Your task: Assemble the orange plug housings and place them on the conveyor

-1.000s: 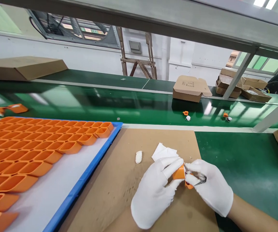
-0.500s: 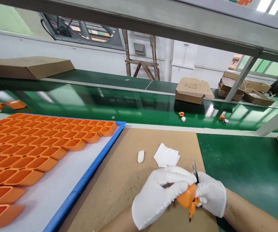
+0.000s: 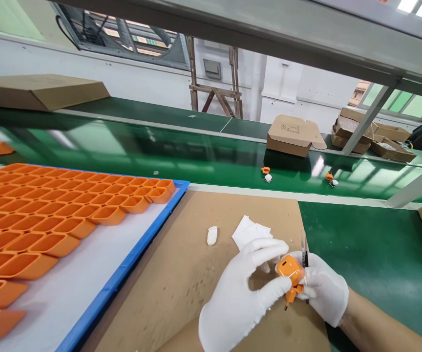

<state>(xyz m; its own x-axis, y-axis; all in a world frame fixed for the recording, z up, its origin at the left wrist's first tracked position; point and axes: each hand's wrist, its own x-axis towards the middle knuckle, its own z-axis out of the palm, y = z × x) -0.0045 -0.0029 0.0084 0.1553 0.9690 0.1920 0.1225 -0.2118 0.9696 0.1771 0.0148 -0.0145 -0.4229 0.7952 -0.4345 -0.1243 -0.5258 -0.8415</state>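
Both hands wear white gloves. My left hand (image 3: 245,293) has its thumb and fingers curved around the left side of a glossy orange plastic part (image 3: 290,270), which has a small dark slot in its face and a dark-tipped orange piece hanging below. From the right, my right hand (image 3: 319,286) grips that part and also holds a pair of tweezers (image 3: 304,252), points up. Just behind my left hand lie folded white sheets (image 3: 249,232) on the brown board (image 3: 181,274), with a small white piece (image 3: 212,235) to their left.
A blue-edged tray (image 3: 130,266) with rows of orange hollow parts (image 3: 73,227) fills the left. Beyond the board, a green belt (image 3: 196,156) carries small orange and white pieces (image 3: 268,178). Cardboard boxes (image 3: 293,137) stand behind it, under a metal frame (image 3: 372,115).
The orange part has turned so its slotted face shows, and my left hand's fingers have spread wider. Pieces on the belt have shifted left. The view has moved slightly.
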